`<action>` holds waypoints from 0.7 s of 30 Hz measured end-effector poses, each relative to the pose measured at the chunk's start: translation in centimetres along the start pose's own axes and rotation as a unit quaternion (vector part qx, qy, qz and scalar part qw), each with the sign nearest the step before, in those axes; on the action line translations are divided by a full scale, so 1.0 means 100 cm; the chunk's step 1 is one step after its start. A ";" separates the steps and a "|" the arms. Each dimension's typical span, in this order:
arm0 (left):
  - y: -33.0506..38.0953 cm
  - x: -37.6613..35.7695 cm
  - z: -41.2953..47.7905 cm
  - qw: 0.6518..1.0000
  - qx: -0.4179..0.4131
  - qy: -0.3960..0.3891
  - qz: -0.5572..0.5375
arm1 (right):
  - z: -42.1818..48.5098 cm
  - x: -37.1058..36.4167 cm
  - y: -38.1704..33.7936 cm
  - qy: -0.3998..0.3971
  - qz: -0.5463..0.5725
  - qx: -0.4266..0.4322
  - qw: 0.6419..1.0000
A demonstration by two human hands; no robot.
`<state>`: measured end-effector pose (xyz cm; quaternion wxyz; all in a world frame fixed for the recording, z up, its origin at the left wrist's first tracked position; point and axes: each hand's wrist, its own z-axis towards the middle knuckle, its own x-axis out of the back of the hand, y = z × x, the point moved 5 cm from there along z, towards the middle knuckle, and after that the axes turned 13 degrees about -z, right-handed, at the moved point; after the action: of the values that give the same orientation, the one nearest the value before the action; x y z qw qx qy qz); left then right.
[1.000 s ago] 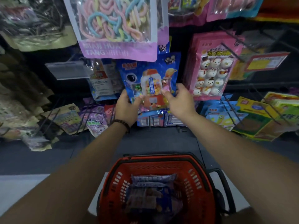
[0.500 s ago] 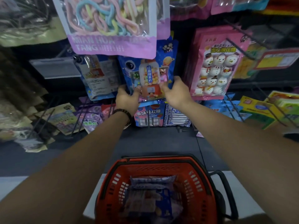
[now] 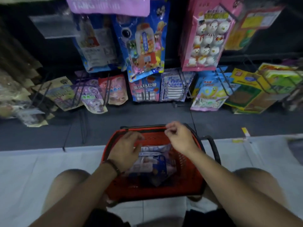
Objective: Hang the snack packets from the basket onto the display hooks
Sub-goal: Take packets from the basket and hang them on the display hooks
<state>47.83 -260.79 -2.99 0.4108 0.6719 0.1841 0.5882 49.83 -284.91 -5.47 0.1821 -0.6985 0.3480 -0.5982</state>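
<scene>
A red basket (image 3: 190, 176) stands on the floor between my knees, with several blue and white snack packets (image 3: 155, 163) lying in it. My left hand (image 3: 126, 151) hovers over the basket's left side just above the packets, fingers spread and curved down, holding nothing. At the basket's far rim my right hand (image 3: 178, 138) is empty, its fingers loosely curled in. The blue gumball packet (image 3: 144, 40) hangs on a display hook straight ahead, free of both hands.
Pink snowman packets (image 3: 206, 35) hang to the right, and a blue packet (image 3: 96, 43) hangs to the left. A low row of hooks carries purple, blue and yellow packets (image 3: 146, 89). Wire hooks (image 3: 183, 82) jut out towards me. The basket's black handle (image 3: 214, 149) sticks out at the right.
Both hands have let go of the blue gumball packet, which stays on its hook, and have dropped down to the basket. The view has tilted downward.
</scene>
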 end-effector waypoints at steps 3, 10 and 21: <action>-0.036 -0.029 -0.033 0.995 0.063 -0.073 0.004 | -0.033 -0.055 0.072 -0.090 0.009 -0.139 0.986; -0.068 -0.061 -0.035 0.963 0.161 -0.212 0.043 | -0.066 -0.107 0.129 -0.210 -0.006 -0.288 0.934; -0.091 -0.080 -0.042 0.946 0.208 -0.243 0.059 | -0.058 -0.178 0.107 -0.234 0.285 -0.406 0.836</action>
<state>44.08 -259.82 -15.24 0.2587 0.8747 0.1564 0.3788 40.59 -278.80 -24.01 0.1208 -0.6987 0.6903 -0.1439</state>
